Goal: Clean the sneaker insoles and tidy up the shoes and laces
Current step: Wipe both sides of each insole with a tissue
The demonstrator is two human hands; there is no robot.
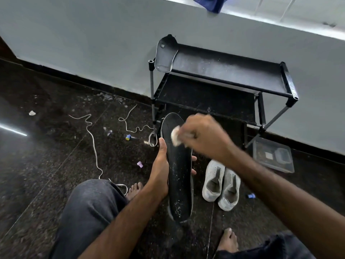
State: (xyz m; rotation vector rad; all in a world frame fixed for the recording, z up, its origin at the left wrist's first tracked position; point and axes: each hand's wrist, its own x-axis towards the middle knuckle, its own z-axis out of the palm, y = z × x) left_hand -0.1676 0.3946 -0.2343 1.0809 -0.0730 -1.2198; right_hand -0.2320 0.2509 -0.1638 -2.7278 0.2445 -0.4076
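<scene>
We take the black shoe rack [224, 71] against the wall as our landmark. In front of its left leg, our left hand [160, 169] holds a dark insole [179, 176] upright-tilted, toe end toward the rack, heel end toward our knees. Thumb lies along the insole's left edge; fingers [194, 158] wrap round from behind, tips showing at the right edge. White specks dot the insole's lower half.

Our right hand [203, 137] sits over the insole's upper part, fingers curled tight round a white wad [176, 136] pressed against the insole surface. What the wad is made of, we cannot tell.

A second insole [166, 55] leans on the rack's top shelf at its left end, hanging partly over the edge.

Below the rack's middle, on the dark floor [56, 146], the pair of white sneakers [222, 184] stands side by side, touching, unlaced, openings facing us. White laces [93, 143] trail loose on the floor left of the rack; one loops near its left leg.

Under the rack's right end lies a clear plastic container [274, 156]. Small coloured caps [128, 137] are scattered on the floor left of the rack.
</scene>
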